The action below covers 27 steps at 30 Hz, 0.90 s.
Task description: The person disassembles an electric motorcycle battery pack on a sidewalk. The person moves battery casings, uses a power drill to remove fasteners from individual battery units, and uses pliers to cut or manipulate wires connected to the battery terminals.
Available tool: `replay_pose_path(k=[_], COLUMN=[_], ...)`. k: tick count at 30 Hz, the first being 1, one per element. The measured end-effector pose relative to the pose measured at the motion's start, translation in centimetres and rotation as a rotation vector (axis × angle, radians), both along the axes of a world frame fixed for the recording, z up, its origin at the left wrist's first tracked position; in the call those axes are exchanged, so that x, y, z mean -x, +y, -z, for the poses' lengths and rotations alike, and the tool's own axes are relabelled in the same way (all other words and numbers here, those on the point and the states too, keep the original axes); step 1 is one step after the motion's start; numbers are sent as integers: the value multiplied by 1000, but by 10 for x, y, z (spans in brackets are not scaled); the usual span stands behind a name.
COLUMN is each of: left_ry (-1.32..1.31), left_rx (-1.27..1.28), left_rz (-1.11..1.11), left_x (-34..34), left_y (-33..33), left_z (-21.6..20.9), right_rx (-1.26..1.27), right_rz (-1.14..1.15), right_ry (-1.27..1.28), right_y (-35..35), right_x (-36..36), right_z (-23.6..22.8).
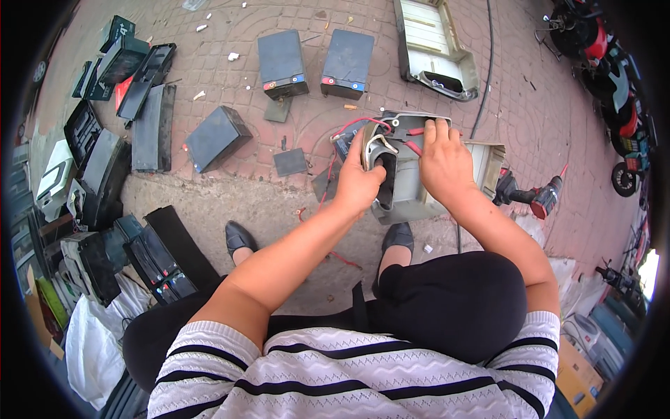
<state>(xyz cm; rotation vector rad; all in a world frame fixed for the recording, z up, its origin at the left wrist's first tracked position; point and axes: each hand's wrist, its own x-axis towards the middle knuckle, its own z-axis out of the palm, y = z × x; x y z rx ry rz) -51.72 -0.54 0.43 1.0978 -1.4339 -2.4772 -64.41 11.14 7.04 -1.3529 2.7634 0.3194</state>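
Observation:
My left hand (361,180) is closed around the curved end of a grey-white plastic battery case (433,193), thumb at the dark hollow in that end. In my right hand (444,159) is a pair of red-handled pliers (413,147), its fingers wrapped over the handles. The metal jaws point left and meet the case end beside my left fingers; what lies between them is too small to tell. A red wire (354,123) loops from this end, passing near a dark battery (343,142) partly hidden behind my left hand.
Two dark batteries (283,61) stand ahead on the brick paving, with another battery (216,138) to the left. An open case half (436,49) lies far right of them. A cordless drill (537,194) rests at right. Black cases (105,174) are heaped at left; parked scooters (614,91) line the right.

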Motion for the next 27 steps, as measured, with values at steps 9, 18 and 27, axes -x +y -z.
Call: replay_pose_path(k=[9, 18, 27], left_ry=[54, 118, 147], left_rx=[-47, -27, 56], left_rz=[-12, -7, -29], left_x=[-1, 0, 2], left_y=[-2, -4, 1], left_z=[1, -3, -2], right_rx=[33, 16, -22], right_rz=[-62, -28, 98], right_ry=[92, 168, 64], right_y=[2, 1, 8], right_x=[0, -4, -9], right_z=[9, 6, 2])
